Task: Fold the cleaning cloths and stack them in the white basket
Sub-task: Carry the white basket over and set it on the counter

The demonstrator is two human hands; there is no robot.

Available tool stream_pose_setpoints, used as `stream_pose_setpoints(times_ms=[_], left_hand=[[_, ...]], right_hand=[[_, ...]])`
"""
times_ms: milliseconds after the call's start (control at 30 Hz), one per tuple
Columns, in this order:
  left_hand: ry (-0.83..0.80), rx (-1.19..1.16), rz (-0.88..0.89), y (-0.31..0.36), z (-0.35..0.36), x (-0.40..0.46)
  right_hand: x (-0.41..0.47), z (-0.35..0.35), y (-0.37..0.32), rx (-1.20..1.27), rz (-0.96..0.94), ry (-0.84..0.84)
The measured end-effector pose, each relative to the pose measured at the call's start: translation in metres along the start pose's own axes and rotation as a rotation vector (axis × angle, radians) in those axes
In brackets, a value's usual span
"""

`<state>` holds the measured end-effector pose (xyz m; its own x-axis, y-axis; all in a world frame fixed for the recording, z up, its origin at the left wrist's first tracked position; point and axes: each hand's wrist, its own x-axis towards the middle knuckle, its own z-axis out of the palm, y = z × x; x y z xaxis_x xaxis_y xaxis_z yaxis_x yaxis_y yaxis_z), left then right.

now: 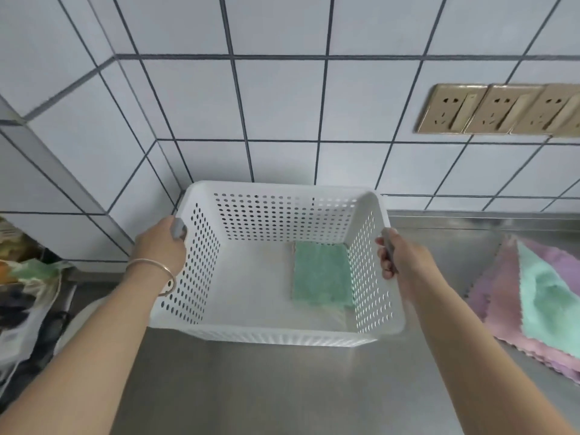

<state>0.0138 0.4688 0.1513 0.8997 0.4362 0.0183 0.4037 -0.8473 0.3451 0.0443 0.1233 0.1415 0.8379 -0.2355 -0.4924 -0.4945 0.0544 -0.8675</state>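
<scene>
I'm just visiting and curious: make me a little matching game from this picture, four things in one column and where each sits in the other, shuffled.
Things:
1. folded green cloth
2. pink and mint cloths
3. power sockets
4. bracelet

Places:
A. on the tiled wall
B. on the left wrist
C. inside the white basket
D. loose on the steel counter, right of the basket

Pairs: 1-C, 2-D, 3-A, 4-B

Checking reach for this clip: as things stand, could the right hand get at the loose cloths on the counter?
Probably yes, once it lets go. The right hand grips the grey handle of the white basket; the pile of cloths lies just to its right on the steel counter, with nothing between.
</scene>
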Motion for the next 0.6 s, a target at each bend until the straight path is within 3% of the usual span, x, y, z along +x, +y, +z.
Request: stream_pose_setpoints(times_ms=[267, 600], left_hand=[[0.016, 0.031, 0.029, -0.011, 0.022, 0.085], [-0.014, 0.145, -0.003, -0.026, 0.026, 0.121]], right_hand=[[0.040, 0.043, -0.026, -0.023, 0.040, -0.024], [0.066, 0.077, -0.038, -0.104, 0.063, -0.040]])
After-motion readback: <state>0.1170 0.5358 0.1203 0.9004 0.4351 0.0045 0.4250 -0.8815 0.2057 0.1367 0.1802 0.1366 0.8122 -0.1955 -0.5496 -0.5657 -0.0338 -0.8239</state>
